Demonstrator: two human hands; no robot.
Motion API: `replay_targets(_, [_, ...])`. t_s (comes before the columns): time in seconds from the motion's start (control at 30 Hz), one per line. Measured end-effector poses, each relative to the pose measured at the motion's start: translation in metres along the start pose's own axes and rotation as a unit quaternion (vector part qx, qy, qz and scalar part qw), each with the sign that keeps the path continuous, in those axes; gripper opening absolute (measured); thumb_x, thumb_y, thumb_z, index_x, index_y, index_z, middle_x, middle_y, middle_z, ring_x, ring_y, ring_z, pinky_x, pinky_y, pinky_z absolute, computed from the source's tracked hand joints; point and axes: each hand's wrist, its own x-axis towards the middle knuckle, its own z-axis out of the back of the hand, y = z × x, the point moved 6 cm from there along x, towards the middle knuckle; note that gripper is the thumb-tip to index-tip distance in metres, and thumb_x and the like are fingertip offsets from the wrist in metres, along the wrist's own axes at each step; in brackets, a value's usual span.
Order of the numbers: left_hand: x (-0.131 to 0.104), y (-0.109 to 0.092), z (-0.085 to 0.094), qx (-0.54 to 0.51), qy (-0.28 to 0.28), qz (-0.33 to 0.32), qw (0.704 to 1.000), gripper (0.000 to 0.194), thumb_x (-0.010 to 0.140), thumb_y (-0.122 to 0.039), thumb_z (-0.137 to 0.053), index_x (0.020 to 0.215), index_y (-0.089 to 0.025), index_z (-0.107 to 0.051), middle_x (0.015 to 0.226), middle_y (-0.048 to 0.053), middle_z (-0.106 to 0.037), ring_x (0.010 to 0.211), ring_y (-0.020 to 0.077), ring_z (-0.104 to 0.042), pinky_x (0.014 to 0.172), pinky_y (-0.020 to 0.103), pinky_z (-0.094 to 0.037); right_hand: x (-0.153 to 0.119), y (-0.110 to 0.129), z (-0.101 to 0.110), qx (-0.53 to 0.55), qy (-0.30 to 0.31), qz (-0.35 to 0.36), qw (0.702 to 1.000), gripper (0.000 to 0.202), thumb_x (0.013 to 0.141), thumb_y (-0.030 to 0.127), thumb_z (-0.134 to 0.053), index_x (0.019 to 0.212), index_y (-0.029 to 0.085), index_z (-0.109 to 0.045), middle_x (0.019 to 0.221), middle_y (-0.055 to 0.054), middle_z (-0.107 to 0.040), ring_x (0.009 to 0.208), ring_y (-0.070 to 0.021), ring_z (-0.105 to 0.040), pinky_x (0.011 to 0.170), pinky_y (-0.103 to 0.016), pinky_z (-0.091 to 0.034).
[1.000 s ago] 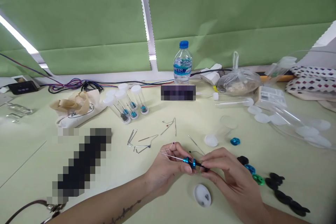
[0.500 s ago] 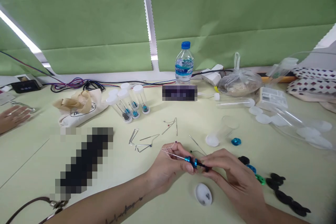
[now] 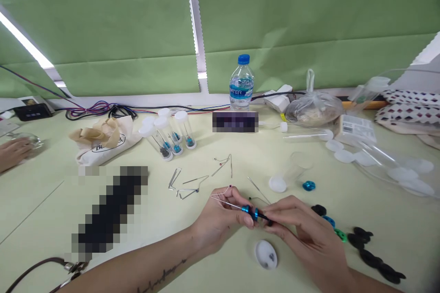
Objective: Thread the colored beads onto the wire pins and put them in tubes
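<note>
My left hand (image 3: pixel 220 219) is closed, thumb and fingers pinching a blue metal piece with two rings (image 3: pixel 250 212). A thin bent silver wire (image 3: pixel 227 202) with a small dark tip runs out of it across my fingers. My right hand (image 3: pixel 302 229) pinches a black part (image 3: pixel 268 220) at the other end of the blue piece; my fingertips partly hide it. Just below the hands sits a small white cap (image 3: pixel 266 255) with small dark bits in it. Behind the hands lies another thin wire (image 3: pixel 258 190).
Several bent wires (image 3: pixel 189 185) lie left of centre, near clear tubes (image 3: pixel 163 132) holding blue parts. Black discs (image 3: pixel 373 256) and a green disc (image 3: pixel 340 234) lie at right. A water bottle (image 3: pixel 241 84) stands behind. Another person's hand (image 3: pixel 15 152) is at far left.
My hands stay almost in place, with the right fingers shifting very slightly on the black part. The other person's hand at far left has moved a little left.
</note>
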Motion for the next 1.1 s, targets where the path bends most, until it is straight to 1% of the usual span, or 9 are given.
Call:
replay_targets(0.2, [-0.0002, 0.0009, 0.0009, 0.006, 0.004, -0.008, 1.0, 0.028, 0.052, 0.001, -0.082, 0.067, -0.013, -0.063, 0.066, 0.003, -0.072, 0.059, 0.0134, -0.065, 0.062, 0.026, -0.046, -0.0004, -0.0019, 0.0002, 0.009, 0.002, -0.014, 1.0, 0.03, 0.079, 0.005, -0.067, 0.095, 0.029, -0.072, 0.085, -0.003, -0.068, 0.075, -0.0172, -0.068, 0.057, -0.025, -0.056])
replay_targets(0.4, [-0.0008, -0.0003, -0.0007, 0.008, 0.005, -0.01, 1.0, 0.027, 0.051, 0.002, -0.081, 0.066, -0.013, -0.064, 0.066, 0.003, -0.072, 0.06, 0.0141, -0.065, 0.064, 0.028, -0.047, 0.0016, 0.0, 0.0001, 0.017, 0.001, -0.006, 1.0, 0.03, 0.079, 0.005, -0.067, 0.097, 0.029, -0.073, 0.083, -0.003, -0.069, 0.073, -0.0161, -0.067, 0.058, -0.024, -0.056])
replay_targets(0.53, [-0.0006, 0.0, -0.0001, 0.009, -0.003, -0.01, 1.0, 0.028, 0.05, 0.002, -0.082, 0.064, -0.013, -0.063, 0.065, 0.003, -0.072, 0.058, 0.0133, -0.064, 0.062, 0.027, -0.046, 0.0029, -0.0013, -0.0009, 0.017, 0.007, -0.006, 1.0, 0.028, 0.08, 0.007, -0.068, 0.098, 0.028, -0.073, 0.082, -0.003, -0.069, 0.073, -0.0164, -0.067, 0.058, -0.024, -0.056])
replay_targets(0.77, [-0.001, -0.0017, -0.001, 0.021, -0.018, -0.022, 0.999, 0.028, 0.046, -0.002, -0.085, 0.062, -0.012, -0.064, 0.065, 0.004, -0.072, 0.059, 0.0144, -0.064, 0.062, 0.028, -0.047, 0.0006, -0.0043, -0.0009, 0.026, 0.008, -0.014, 1.0, 0.025, 0.081, 0.01, -0.068, 0.098, 0.028, -0.073, 0.081, -0.004, -0.069, 0.072, -0.0181, -0.068, 0.057, -0.027, -0.056])
replay_targets(0.9, [-0.002, -0.0035, -0.0029, 0.02, -0.018, -0.029, 0.999, 0.028, 0.046, -0.003, -0.086, 0.062, -0.012, -0.065, 0.066, 0.003, -0.071, 0.061, 0.016, -0.065, 0.063, 0.03, -0.049, 0.0011, -0.0038, -0.0001, 0.025, 0.002, -0.019, 1.0, 0.021, 0.08, 0.011, -0.07, 0.095, 0.026, -0.073, 0.079, -0.005, -0.069, 0.07, -0.0187, -0.068, 0.056, -0.028, -0.056])
replay_targets(1.0, [-0.0017, -0.0037, -0.0019, 0.022, -0.018, -0.035, 0.999, 0.028, 0.045, -0.004, -0.086, 0.062, -0.013, -0.066, 0.065, 0.002, -0.07, 0.062, 0.0152, -0.064, 0.062, 0.029, -0.049, 0.002, -0.0023, 0.0008, 0.02, -0.006, -0.007, 1.0, 0.019, 0.079, 0.013, -0.071, 0.092, 0.026, -0.074, 0.077, -0.005, -0.069, 0.068, -0.0188, -0.067, 0.054, -0.027, -0.056])
replay_targets(1.1, [-0.0011, -0.0032, -0.0004, 0.027, -0.026, -0.029, 0.999, 0.029, 0.044, -0.005, -0.087, 0.063, -0.013, -0.066, 0.063, 0.001, -0.069, 0.061, 0.0146, -0.064, 0.062, 0.028, -0.048, 0.0019, -0.0045, 0.0005, 0.026, -0.006, -0.015, 1.0, 0.015, 0.08, 0.015, -0.071, 0.09, 0.025, -0.074, 0.076, -0.005, -0.069, 0.066, -0.0193, -0.068, 0.054, -0.028, -0.056])
